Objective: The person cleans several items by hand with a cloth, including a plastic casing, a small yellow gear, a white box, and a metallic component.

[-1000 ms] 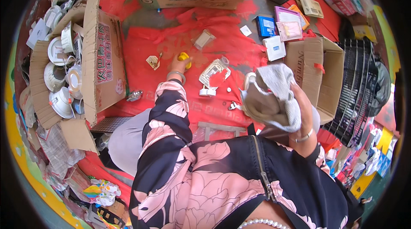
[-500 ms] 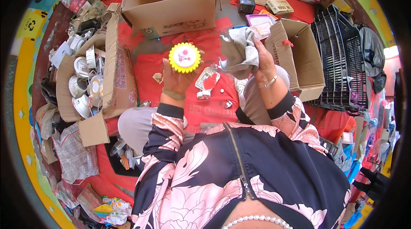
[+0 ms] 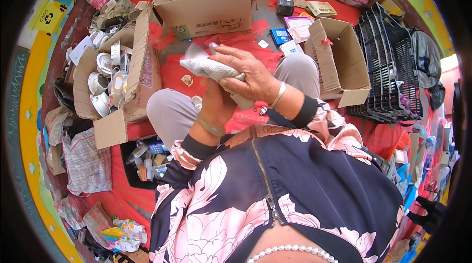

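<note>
Passing room lay over red floor covering [image 3: 170, 68] just nearer than the wide open brown cardboard box [image 3: 209, 18], a brown carton [image 3: 141, 86] of round white fittings [image 3: 98, 84] blocked its near left, a black latticed plastic crate [image 3: 384, 68] its near right.

bright soft light, washed-out patch far right, fisheye-bent edges, black corners, cloth [image 3: 211, 67] blurred

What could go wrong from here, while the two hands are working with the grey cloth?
The grey cloth covers part of the left hand, so anything beneath could slip unnoticed.
The small part on the red sheet might be knocked away by a foot.
The white round fixtures, heaped in the cardboard box, could spill if bumped.
</note>
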Motion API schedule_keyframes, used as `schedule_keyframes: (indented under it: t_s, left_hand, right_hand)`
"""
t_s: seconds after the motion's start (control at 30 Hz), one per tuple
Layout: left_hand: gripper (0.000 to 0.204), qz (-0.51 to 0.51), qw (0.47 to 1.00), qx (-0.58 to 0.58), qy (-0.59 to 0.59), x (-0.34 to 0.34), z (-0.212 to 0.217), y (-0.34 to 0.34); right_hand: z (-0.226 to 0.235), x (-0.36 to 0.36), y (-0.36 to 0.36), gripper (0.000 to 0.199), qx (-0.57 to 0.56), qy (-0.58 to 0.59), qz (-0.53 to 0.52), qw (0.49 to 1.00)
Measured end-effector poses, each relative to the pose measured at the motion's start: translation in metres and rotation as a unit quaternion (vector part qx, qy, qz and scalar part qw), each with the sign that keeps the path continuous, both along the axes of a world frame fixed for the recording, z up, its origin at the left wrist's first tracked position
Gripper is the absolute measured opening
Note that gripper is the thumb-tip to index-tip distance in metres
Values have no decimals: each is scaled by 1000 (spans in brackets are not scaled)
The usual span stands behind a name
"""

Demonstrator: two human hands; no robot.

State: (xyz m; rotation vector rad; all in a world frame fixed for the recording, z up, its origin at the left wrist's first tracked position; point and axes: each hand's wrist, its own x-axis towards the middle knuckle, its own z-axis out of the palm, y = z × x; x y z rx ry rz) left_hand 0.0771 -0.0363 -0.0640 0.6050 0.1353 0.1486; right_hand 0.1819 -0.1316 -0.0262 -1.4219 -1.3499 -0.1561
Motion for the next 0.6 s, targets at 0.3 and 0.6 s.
schedule_keyframes:
  t_s: [0.3,0.6]
  left_hand:
    - [68,-95,993,61,-26,-12,12,-5]
    - [77,-87,993,-56,-57,-12,15,9]
  right_hand:
    - [-2,-22,-3,23,10,211,-140,967]
    - [-14,28,-28,31,97,707,9,700]
